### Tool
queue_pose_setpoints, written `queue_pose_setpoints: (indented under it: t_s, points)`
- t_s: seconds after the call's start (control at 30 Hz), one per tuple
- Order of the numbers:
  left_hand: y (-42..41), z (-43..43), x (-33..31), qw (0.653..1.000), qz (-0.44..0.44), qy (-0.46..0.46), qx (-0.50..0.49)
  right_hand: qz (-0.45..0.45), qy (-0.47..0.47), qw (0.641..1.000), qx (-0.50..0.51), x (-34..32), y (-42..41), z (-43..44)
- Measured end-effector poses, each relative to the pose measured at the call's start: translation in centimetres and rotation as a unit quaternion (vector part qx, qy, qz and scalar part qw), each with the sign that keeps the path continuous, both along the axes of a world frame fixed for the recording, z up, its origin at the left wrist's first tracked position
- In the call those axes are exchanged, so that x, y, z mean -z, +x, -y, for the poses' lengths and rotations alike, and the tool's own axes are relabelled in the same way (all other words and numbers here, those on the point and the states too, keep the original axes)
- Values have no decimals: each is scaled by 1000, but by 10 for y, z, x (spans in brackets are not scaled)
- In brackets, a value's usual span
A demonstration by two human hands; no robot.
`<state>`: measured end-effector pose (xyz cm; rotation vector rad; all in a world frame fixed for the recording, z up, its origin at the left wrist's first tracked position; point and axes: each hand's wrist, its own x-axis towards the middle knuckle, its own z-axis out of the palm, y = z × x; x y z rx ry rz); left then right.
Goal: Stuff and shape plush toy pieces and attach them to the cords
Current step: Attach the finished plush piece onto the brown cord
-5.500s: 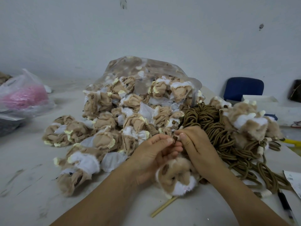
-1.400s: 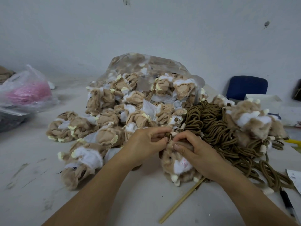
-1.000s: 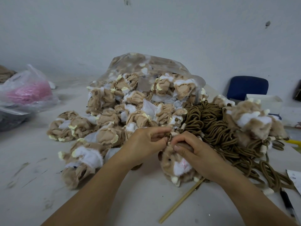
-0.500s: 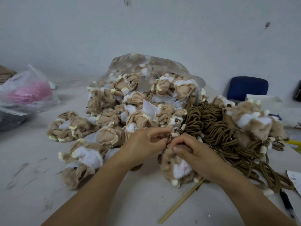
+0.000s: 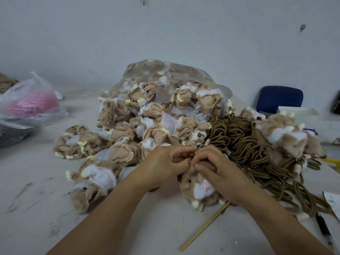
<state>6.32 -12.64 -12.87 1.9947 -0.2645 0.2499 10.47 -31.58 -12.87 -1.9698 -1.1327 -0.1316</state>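
From the head camera, the job looks early: a big heap of limp pieces [image 5: 132, 129] spills from a clear plastic bag [image 5: 165, 70] onto the table [image 5: 55, 208]. They are thin tan fabric, crumpled, with white patches and pale yellow tips, and apparently unfilled. Only a small cluster of finished toys [image 5: 287, 137], plump and fuzzy, lies at the right on the tangle of brown cords [image 5: 239, 137], which are round, matte and looped in coils with pale end caps. One plush toy [image 5: 200, 190] sits just in front of the person, rounded and furry, with a white muzzle and cream feet, so it seems filled and now at the attaching step. The left hand [image 5: 165, 162] and right hand [image 5: 217, 168] meet at its top, fingers curled and pinching there; a cord end seems caught between them, though it is too small to be sure. A thin wooden stick [image 5: 204, 229] lies beside the toy.
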Motion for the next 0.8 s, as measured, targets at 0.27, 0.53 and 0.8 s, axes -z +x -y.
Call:
queue_pose_setpoints:
  t_s: [0.27, 0.53, 0.8]
  points:
    - [1, -2, 1, 1000, -9, -20, 1, -30, 9, 999, 31, 1, 3, 5]
    - [1, 2, -1, 992, -10, -123, 0, -39, 48, 995, 72, 5, 4, 3]
    - [1, 6, 4, 992, -10, -126, 20, 155, 55, 979, 123, 11, 10, -7]
